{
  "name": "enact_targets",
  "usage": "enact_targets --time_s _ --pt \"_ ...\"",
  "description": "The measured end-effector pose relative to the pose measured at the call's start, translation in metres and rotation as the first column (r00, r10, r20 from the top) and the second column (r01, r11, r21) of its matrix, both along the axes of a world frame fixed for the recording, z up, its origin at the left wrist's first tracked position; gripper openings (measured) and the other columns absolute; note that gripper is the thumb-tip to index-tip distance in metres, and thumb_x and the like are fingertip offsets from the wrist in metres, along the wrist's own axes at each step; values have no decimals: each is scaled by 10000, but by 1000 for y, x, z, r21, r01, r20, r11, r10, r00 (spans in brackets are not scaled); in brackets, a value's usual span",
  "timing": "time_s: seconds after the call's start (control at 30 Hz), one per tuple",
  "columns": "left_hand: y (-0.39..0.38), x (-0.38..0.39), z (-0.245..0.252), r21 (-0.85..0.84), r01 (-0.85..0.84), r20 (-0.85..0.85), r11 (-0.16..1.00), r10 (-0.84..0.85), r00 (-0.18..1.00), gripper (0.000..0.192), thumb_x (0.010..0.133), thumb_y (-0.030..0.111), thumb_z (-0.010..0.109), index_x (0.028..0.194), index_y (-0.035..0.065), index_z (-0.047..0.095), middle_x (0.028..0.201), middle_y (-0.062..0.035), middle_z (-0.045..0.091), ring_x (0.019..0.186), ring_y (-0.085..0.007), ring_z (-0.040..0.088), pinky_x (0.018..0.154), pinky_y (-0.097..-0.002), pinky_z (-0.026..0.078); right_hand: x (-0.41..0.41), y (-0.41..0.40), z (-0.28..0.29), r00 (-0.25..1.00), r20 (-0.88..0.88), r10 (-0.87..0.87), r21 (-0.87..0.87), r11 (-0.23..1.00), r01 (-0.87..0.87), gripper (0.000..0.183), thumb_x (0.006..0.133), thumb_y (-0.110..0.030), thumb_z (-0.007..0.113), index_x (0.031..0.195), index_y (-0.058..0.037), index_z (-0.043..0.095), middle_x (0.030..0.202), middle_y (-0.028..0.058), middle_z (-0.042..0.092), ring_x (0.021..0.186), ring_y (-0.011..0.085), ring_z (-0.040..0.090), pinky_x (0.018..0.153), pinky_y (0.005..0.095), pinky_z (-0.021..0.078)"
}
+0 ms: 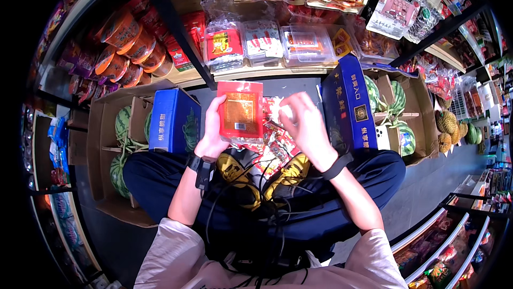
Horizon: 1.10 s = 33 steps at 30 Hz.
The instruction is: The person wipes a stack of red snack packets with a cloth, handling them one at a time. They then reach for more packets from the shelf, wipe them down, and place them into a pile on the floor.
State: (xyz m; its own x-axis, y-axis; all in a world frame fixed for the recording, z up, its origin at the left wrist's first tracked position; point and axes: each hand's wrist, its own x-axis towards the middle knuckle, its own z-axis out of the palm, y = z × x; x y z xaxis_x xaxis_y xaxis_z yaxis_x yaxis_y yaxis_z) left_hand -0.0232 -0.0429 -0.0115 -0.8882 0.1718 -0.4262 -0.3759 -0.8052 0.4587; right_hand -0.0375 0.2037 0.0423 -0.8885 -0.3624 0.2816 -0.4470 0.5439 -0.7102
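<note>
My left hand point(212, 128) grips the left edge of a flat red snack packet point(241, 109). It is upright in my view, with a printed panel and a barcode on the side facing me. To its right, my right hand point(306, 128) pinches something white and crumpled point(287, 113), perhaps a tissue; the fingers hide part of it. Below both hands, more red snack packets point(277, 152) lie in a loose pile on the floor. Yellow-and-black shoes point(286, 174) are at the near side of that pile.
Cardboard boxes of watermelons flank me, on the left point(108, 128) and right point(425, 128). A phone point(382, 137) rests at the right box. Ahead is a shelf point(256, 70) with clear plastic tubs point(308, 44). Black cables point(262, 204) hang over my legs. Durians point(448, 124) lie far right.
</note>
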Motion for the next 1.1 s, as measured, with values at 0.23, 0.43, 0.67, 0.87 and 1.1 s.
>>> enact_targets --time_s 0.23,0.43,0.67,0.87,1.1 --pt "-6 -27 -82 -655 -207 -308 727 -7 951 469 1018 355 571 1353 27 553 1228 -119 677 1112 -265 686 954 -381 537 -17 17 19 994 -19 -111 -34 993 110 211 958 -142 692 1122 -10 672 1131 183 642 977 418 695 825 470 567" --pt "30 -10 -142 -920 -206 -60 -332 -402 914 893 891 485 753 1519 -46 405 1522 -312 459 1463 -464 431 1198 -630 302 -11 12 22 994 -34 -107 40 993 109 173 952 -126 713 1075 -8 686 1023 135 637 821 275 677 724 368 546" --pt "25 -24 -124 -775 -283 33 -565 -484 874 797 923 392 719 1506 -62 419 1557 -346 411 1530 -509 314 1258 -678 176 -13 16 23 993 -56 -103 67 992 107 164 957 -122 699 1092 -35 663 1049 128 630 784 289 685 722 402 545" --pt "-30 -156 -96 -664 -461 -179 -588 -474 862 604 980 248 641 1457 -83 474 1539 -326 457 1482 -482 400 1263 -534 307 -11 21 30 995 26 -96 77 993 94 144 963 -104 658 1081 -30 623 1099 169 625 965 417 698 807 503 574" --pt "-112 -238 -135 -680 -192 173 -707 -410 896 918 1012 638 565 1607 -29 356 1688 -292 309 1583 -432 282 1287 -514 269 -8 12 27 989 -115 -88 17 996 91 135 916 -53 694 1020 -50 608 1039 126 630 824 341 709 717 454 587"
